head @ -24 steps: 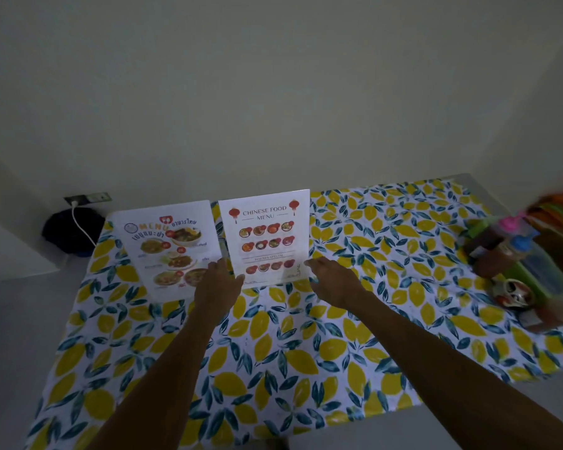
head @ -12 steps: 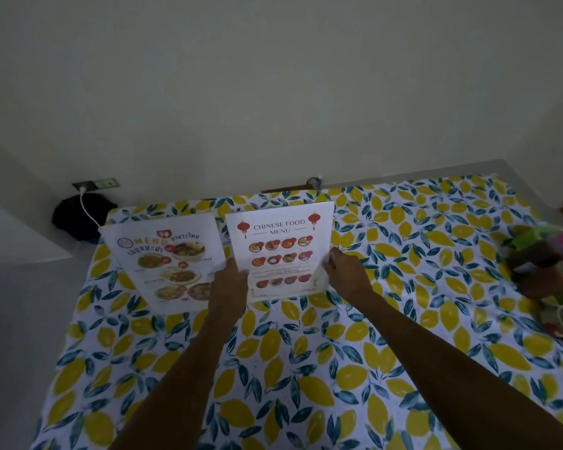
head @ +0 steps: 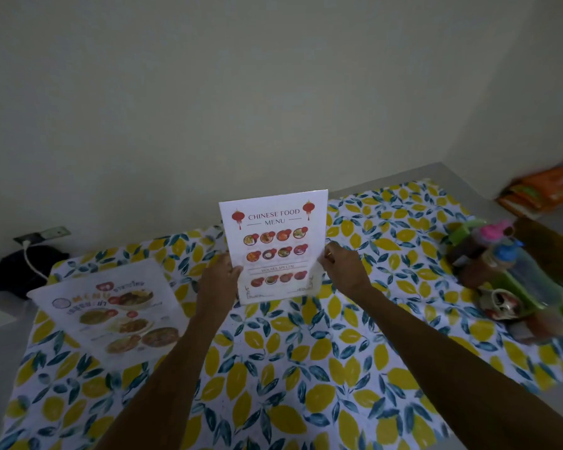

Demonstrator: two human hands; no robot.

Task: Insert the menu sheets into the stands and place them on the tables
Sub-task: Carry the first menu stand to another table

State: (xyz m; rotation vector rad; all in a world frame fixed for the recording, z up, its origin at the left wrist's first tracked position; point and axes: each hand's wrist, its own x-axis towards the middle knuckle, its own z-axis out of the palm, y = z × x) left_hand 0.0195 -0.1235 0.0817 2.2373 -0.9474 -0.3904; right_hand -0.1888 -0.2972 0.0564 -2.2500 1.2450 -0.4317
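A clear stand holding the "Chinese Food Menu" sheet (head: 275, 241) stands upright near the middle of the table with the lemon-print cloth (head: 290, 368). My left hand (head: 220, 280) grips its lower left edge and my right hand (head: 340, 266) grips its lower right edge. A second menu (head: 111, 306), with Thai writing and food pictures, leans back at the table's left; whether it sits in a stand I cannot tell.
A green caddy of condiment bottles (head: 501, 274) stands at the table's right edge. A wall runs close behind the table. A socket with a white cable (head: 30, 254) and a dark bag (head: 23, 271) sit at the far left. Orange packets (head: 543, 193) lie at the far right.
Both hands have shifted the Chinese menu stand to the right, away from the Thai menu, and it now stands more upright. The view has also moved closer.
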